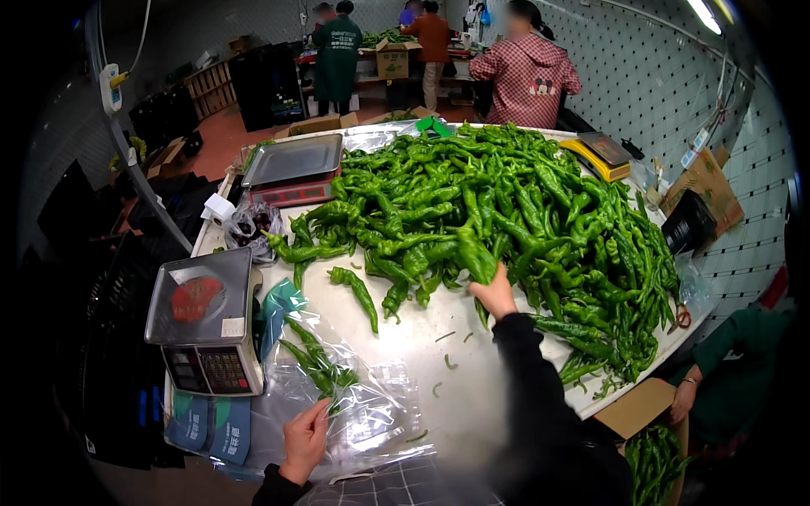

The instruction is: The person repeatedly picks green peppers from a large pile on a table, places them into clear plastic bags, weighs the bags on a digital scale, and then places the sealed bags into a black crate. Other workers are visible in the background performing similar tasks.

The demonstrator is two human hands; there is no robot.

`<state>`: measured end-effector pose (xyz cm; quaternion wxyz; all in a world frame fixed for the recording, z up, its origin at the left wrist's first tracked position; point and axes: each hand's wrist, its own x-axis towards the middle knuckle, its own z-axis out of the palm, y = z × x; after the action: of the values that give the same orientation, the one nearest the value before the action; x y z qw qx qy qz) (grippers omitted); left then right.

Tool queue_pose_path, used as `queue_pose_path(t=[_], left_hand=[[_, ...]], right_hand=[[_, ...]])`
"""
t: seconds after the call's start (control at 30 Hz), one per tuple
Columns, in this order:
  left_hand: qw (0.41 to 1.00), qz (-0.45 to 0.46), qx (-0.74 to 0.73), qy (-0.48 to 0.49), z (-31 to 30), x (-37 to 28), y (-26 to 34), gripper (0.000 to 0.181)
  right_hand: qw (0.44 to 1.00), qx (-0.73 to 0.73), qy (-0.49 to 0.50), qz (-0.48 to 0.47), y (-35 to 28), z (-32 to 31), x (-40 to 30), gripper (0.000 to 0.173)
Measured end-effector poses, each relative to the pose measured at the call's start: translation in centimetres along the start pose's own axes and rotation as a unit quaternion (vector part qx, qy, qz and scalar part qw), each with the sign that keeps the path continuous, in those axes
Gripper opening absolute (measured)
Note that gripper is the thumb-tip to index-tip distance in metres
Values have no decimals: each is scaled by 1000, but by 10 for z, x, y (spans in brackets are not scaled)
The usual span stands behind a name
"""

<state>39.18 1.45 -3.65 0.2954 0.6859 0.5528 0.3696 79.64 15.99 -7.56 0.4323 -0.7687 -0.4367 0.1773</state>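
My left hand [306,436], low on the left of the view, pinches the edge of a clear plastic bag [373,405] that lies on the white table [455,379]. A few green peppers [313,354] lie in the bag. My right hand [495,293] is closed around a green pepper [476,253] at the near edge of a large heap of long green peppers [436,190]. One loose pepper [357,294] lies on the table between my hands, left of the heap. Whether my right hand holds more than one pepper is hard to tell.
A digital scale [209,316] stands at the left, with printed bags [231,430] before it. Behind are a red scale [294,167] and a bag of dark items [253,231]. Scissors [681,318] lie right; a co-worker's hand [683,400] is beside a carton [636,408]. Several people work further back.
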Motion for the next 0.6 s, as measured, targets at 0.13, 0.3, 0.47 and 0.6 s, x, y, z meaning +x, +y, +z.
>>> queue_pose_path(t=[0.13,0.3,0.47,0.6], left_hand=[[1000,14,-18,-21,2,-1,-4,20],[996,-18,-27,-78,-1,-7,-5,20],[995,35,-14,-88,-3,-4,-7,22],[996,22,-14,-88,-3,-1,-10,23]], right_hand=[[909,382,-83,145,3,-22,-98,61],[917,337,-139,159,26,-19,-159,67],[982,-151,-105,-34,95,5,-158,87],[983,-91,-62,-146,127,23,-134,80]])
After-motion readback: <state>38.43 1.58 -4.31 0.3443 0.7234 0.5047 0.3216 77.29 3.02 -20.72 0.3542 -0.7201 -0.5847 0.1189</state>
